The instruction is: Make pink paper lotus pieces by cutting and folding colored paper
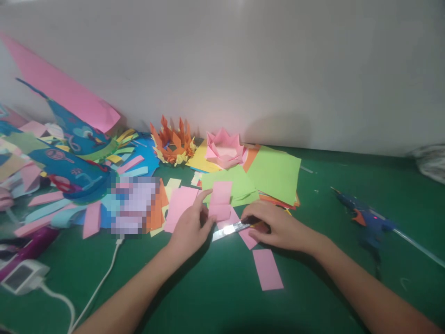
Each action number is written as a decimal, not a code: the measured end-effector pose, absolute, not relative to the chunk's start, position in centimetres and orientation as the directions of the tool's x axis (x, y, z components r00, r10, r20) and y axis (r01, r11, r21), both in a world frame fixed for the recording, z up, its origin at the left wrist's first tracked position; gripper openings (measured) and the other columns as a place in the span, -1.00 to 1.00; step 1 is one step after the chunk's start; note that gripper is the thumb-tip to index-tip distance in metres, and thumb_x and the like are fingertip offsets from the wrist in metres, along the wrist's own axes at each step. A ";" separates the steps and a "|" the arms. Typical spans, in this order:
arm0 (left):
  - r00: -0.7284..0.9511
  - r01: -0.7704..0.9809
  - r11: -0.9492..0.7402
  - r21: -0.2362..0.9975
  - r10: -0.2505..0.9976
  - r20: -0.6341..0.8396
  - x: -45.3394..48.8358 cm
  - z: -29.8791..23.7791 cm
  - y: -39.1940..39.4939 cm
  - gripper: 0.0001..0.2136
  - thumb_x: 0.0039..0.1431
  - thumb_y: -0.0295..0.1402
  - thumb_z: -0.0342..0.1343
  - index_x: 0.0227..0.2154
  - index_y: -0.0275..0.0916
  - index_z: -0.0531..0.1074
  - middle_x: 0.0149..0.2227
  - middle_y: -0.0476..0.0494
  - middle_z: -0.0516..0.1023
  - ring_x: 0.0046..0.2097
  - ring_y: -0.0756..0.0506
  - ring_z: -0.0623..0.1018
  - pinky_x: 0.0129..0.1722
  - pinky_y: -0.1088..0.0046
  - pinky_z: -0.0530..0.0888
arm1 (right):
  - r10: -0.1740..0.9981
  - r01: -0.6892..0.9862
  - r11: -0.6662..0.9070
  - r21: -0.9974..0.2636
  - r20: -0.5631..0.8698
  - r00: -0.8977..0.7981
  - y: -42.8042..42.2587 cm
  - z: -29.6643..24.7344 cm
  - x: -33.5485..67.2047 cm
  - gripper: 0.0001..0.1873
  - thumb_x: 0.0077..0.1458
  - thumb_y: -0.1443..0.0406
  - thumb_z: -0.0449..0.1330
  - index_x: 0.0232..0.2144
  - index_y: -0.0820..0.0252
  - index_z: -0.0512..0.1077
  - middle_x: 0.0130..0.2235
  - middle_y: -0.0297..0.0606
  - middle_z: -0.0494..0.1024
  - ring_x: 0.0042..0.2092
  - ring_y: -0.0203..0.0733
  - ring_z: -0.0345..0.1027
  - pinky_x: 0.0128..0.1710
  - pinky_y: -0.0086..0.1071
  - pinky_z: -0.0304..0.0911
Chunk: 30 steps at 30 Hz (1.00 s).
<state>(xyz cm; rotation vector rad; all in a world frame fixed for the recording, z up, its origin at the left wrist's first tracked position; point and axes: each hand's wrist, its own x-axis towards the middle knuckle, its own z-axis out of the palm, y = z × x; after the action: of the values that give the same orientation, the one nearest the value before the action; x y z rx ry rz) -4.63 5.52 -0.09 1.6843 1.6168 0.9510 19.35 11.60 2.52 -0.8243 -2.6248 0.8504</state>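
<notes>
My left hand (190,228) holds a folded piece of pink paper (221,198) at its left edge, with thumb and index finger on it. A crease runs across the piece. My right hand (280,226) is closed round a utility knife, and its long shiny blade (227,230) points left, just below the folded piece. The palm and fingers hide most of the handle. Under the right hand lie more pink strips, partly covered. A loose pink paper rectangle (267,270) rests on the table nearer to me.
Green paper sheets (278,174), a pink paper crown (225,148) and an orange paper crown (175,141) sit behind the hands. Blue party hats (74,171) and paper strips crowd the left, with a white cable (104,283). A blue glue gun (368,220) lies right on the green table (208,297).
</notes>
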 end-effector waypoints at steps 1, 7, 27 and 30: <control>0.007 0.582 -0.092 0.808 0.994 0.108 -4.7 -0.1 5.5 -0.51 0.13 -0.37 0.04 0.14 -0.13 0.15 -0.47 0.03 0.39 -0.41 -0.06 0.39 -0.36 0.46 0.29 | 0.577 0.430 0.675 -0.600 0.066 -0.814 11.6 2.6 19.3 -0.80 0.06 0.38 0.11 -0.22 0.12 0.37 -0.22 -0.24 0.48 -0.18 -0.16 0.32 -0.20 -0.30 0.25; 0.101 0.761 -0.201 0.617 0.976 0.195 -5.1 -0.6 5.8 -0.76 0.20 -0.35 -0.01 -0.10 -0.14 0.42 -0.36 -0.14 0.48 -0.27 -0.17 0.43 -0.25 0.37 0.30 | 0.528 0.364 0.709 -0.605 0.113 -0.841 11.7 2.4 19.5 -0.81 0.16 0.36 0.06 -0.17 0.11 0.37 -0.19 -0.23 0.48 -0.15 -0.17 0.31 -0.14 -0.27 0.24; 0.189 0.849 -0.245 0.469 0.968 0.163 -5.4 -0.9 6.2 -0.69 0.02 -0.18 0.23 -0.24 -0.23 0.38 -0.25 -0.13 0.36 -0.20 -0.17 0.34 -0.22 0.28 0.34 | 0.621 0.537 0.784 -0.312 0.362 -0.696 12.9 0.2 20.2 -0.69 0.13 0.43 0.03 -0.14 0.18 0.48 -0.29 -0.12 0.46 -0.26 -0.10 0.30 -0.29 -0.18 0.29; 0.202 0.841 -0.261 0.475 0.964 0.172 -5.4 -1.0 6.3 -0.71 0.03 -0.16 0.22 -0.28 -0.23 0.37 -0.27 -0.11 0.36 -0.20 -0.16 0.35 -0.22 0.28 0.34 | 0.605 0.524 0.795 -0.305 0.352 -0.714 13.0 -0.1 20.3 -0.70 0.16 0.41 0.02 -0.13 0.17 0.48 -0.30 -0.13 0.45 -0.27 -0.12 0.29 -0.29 -0.19 0.27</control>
<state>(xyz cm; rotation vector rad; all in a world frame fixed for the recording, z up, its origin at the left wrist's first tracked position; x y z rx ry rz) -5.44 6.25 -1.00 2.2035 1.7098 0.6392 20.28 13.04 -0.12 -0.8470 -2.5460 0.2533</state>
